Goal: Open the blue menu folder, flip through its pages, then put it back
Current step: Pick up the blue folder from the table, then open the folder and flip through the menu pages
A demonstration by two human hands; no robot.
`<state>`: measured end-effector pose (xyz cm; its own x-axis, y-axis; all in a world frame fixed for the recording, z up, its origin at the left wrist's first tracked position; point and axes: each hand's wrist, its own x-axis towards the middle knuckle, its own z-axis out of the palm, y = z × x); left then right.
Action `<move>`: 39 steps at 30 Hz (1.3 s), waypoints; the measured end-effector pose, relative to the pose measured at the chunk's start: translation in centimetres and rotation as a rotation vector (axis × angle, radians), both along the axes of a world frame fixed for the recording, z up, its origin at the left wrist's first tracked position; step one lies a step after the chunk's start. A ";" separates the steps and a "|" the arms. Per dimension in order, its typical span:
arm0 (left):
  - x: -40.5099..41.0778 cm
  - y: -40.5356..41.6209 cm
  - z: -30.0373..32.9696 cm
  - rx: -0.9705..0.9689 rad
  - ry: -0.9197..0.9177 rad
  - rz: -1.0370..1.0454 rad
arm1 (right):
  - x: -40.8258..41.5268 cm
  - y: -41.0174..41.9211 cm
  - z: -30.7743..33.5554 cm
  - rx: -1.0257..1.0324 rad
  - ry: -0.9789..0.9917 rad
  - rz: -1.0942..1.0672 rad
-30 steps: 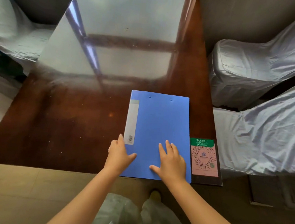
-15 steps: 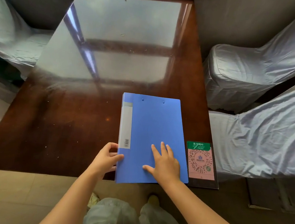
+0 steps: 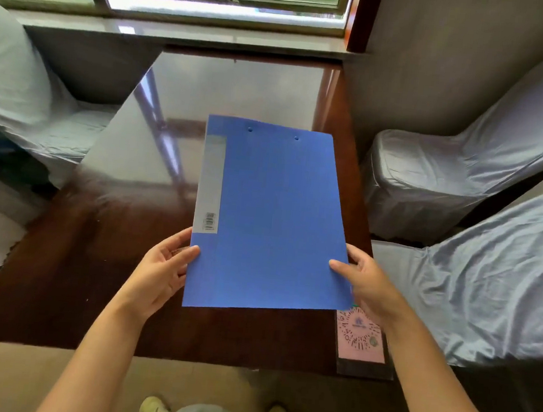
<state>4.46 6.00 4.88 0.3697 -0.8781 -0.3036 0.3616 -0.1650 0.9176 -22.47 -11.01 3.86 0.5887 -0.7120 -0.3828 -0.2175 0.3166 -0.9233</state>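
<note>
Blue menu folder, shut, raised over the table near its front right corner. Left hand pinching the spine edge, thumb on the cover; right hand gripping the opposite free edge the same way. Probably light, fairly stiff, smooth-skinned and a little slippery. Best opened from the right-hand free edge, spine steadied.

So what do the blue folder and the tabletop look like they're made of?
The blue folder looks like matte plastic sheet with a fine grain and two rivet dimples; it could be coated card. The tabletop looks like dark, glossy lacquered wood, mirroring the window.
</note>
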 end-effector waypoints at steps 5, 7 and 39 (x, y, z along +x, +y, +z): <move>-2.0 -1.9 2.1 -0.117 -0.153 -0.019 | -1.1 -0.4 2.3 -0.105 -0.210 -0.161; -2.9 -2.2 2.4 -0.088 -0.424 -0.151 | -1.6 -0.4 2.5 -0.142 -0.231 -0.202; -8.2 -4.5 6.3 -0.120 0.166 0.079 | -9.3 -1.8 7.6 -0.316 -0.443 -0.300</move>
<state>-3.78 1.46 11.20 0.3922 -0.8820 -0.2614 0.5169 -0.0238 0.8557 -31.79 -12.77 11.47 0.4003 -0.9099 0.1083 0.2634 0.0011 -0.9647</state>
